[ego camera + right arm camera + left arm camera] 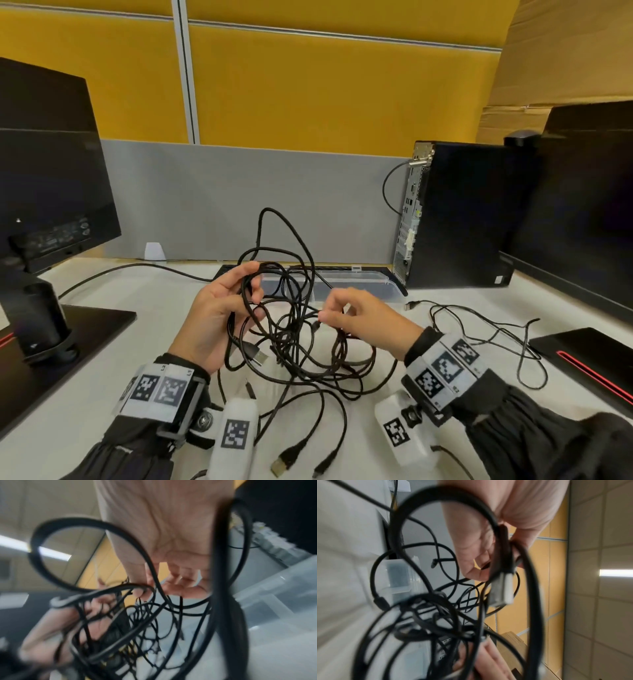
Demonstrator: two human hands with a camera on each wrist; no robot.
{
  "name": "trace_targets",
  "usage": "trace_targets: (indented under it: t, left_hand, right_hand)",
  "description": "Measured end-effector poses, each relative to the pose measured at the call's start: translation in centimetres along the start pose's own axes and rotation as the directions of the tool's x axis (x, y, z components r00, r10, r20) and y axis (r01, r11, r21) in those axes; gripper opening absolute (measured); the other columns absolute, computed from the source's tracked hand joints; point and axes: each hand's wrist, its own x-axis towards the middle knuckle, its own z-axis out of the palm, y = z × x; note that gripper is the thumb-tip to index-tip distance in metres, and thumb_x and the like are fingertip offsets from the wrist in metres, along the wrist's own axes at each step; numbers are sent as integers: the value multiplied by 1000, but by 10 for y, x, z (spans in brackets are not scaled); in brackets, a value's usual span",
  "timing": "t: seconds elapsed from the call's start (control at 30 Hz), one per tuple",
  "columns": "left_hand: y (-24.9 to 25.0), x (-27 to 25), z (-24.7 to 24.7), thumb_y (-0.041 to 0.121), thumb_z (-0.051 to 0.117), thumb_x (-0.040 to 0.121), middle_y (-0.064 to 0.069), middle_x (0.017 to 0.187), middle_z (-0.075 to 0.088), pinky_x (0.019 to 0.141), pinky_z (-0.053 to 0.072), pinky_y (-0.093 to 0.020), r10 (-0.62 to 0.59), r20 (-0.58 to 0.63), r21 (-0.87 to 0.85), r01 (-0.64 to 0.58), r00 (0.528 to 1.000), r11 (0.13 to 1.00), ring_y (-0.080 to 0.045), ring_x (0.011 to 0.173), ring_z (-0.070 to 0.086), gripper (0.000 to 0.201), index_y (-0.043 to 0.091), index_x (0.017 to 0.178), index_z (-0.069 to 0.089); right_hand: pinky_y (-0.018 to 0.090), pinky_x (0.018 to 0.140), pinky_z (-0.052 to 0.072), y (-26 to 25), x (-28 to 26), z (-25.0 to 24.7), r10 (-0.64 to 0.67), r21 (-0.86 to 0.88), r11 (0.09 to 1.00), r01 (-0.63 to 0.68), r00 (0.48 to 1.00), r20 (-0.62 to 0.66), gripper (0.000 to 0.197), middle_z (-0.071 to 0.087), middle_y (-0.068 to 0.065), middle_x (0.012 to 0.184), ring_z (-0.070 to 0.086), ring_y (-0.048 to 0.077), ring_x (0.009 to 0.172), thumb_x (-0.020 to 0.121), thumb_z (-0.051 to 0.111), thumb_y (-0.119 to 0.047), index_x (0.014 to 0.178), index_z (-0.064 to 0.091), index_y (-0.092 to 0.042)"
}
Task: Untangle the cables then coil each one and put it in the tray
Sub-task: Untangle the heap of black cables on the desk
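A tangle of black cables (294,339) hangs between both hands above the white desk (85,404). My left hand (222,308) grips a bundle of loops, palm up, with a USB plug (259,357) dangling under it; the same plug (500,589) shows close in the left wrist view. My right hand (356,318) pinches a thin strand of the tangle with fingers curled. A clear plastic tray (359,284) lies just behind the hands. In the right wrist view the cables (137,615) are blurred.
A separate thin black cable (496,335) lies on the desk at right. A black computer tower (459,212) stands at back right, monitors (44,164) stand left and far right, and a black keyboard (226,270) sits behind the tray.
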Motion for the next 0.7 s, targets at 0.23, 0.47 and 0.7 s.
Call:
trace_targets:
  t: [0.23,0.47,0.7]
  left_hand:
    - [6,4,-4,-29,21,67,-2,73,50,43,39,-17,40,-124,-44,-46,991,998,-8,53,47,63,11,98,59]
    - [8,6,-9,-28,21,66,-3,77,47,37,28,-17,61,-241,-55,-76,969,996,-10,58,43,63,12,97,59]
    - [7,6,-11,-27,26,72,-3,77,50,38,33,-18,46,-296,-6,-50,954,999,-13,61,47,60,12,103,59]
  right_hand:
    - [43,86,48,6,-11,-24,223,690,724,-13,951,-216,16,50,0,80,51,16,82,92,51,-14,76,53,-16]
    - [36,75,52,16,-18,-46,407,831,505,235,784,-468,13,56,1,76,56,12,63,95,41,-10,85,50,-13]
    - [16,36,32,27,-17,-55,588,764,341,547,510,-628,17,52,0,84,34,3,37,99,32,-11,85,39,-18]
